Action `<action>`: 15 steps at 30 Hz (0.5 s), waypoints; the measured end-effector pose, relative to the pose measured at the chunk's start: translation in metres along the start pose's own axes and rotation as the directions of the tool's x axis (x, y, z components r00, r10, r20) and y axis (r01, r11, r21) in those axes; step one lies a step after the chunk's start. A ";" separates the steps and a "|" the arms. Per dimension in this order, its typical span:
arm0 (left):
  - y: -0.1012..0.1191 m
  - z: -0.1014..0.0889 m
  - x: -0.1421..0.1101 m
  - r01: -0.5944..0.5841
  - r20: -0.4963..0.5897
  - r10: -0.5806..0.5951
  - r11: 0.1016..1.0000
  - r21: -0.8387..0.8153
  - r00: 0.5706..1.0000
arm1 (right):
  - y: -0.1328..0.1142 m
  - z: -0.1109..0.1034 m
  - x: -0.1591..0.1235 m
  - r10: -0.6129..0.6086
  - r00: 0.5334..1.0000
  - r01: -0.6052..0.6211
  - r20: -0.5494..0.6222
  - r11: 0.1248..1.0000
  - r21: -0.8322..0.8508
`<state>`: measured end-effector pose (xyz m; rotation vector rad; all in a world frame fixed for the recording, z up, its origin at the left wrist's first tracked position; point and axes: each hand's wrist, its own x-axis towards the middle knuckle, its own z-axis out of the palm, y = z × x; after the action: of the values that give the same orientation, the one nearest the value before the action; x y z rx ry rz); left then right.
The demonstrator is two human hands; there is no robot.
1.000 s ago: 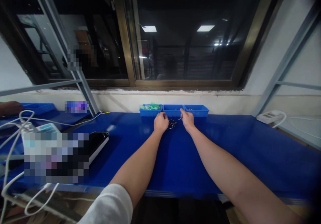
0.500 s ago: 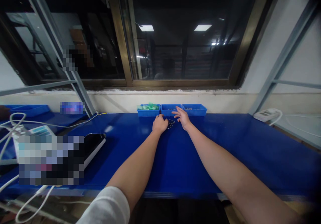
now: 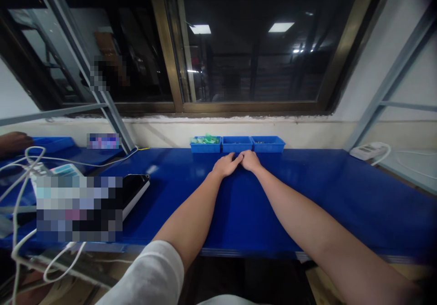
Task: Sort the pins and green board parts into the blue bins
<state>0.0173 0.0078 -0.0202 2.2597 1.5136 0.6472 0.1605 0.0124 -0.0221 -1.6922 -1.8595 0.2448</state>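
Observation:
My left hand (image 3: 224, 165) and my right hand (image 3: 250, 160) meet over the far part of the blue table (image 3: 235, 214). The left thumb reaches across to the right fingertips. Both hands look closed, with the fingers curled inward, and whatever lies between them is hidden. Just beyond stand three blue bins side by side. Green and clear plastic packets fill the left bin (image 3: 205, 148). Small pieces, too small to name, lie in the middle bin (image 3: 237, 147) and the right bin (image 3: 268, 147).
At the left, a pixelated item lies beside a dark, white-edged device (image 3: 139, 187) and loose white cables (image 3: 16, 232). Another person's hand (image 3: 15, 143) is near a blue tray (image 3: 56, 144). A white power strip (image 3: 368, 151) sits at the right. Grey metal posts (image 3: 118, 123) flank the window.
My hands have come together from apart, the right moving down and its spread fingers closing. The small metal pieces seen on the table between them are now out of sight. The view tilted slightly.

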 end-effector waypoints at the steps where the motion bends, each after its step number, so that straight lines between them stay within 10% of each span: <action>1: 0.000 0.000 0.000 -0.011 0.002 0.011 1.000 -0.002 1.000 | 0.000 0.000 0.000 -0.004 1.000 0.004 0.004 1.000 -0.007; 9: -0.005 0.004 0.004 -0.072 -0.075 0.069 0.996 -0.044 0.995 | 0.003 0.007 0.004 -0.039 0.999 0.038 -0.006 0.999 -0.022; 15: -0.006 0.006 0.007 -0.138 -0.238 0.131 0.990 -0.014 0.962 | 0.006 0.009 0.011 -0.034 0.992 0.083 -0.125 0.910 0.407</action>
<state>0.0178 0.0166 -0.0269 2.3453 1.4486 1.0043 0.1607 0.0257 -0.0288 -1.3296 -1.6307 0.4693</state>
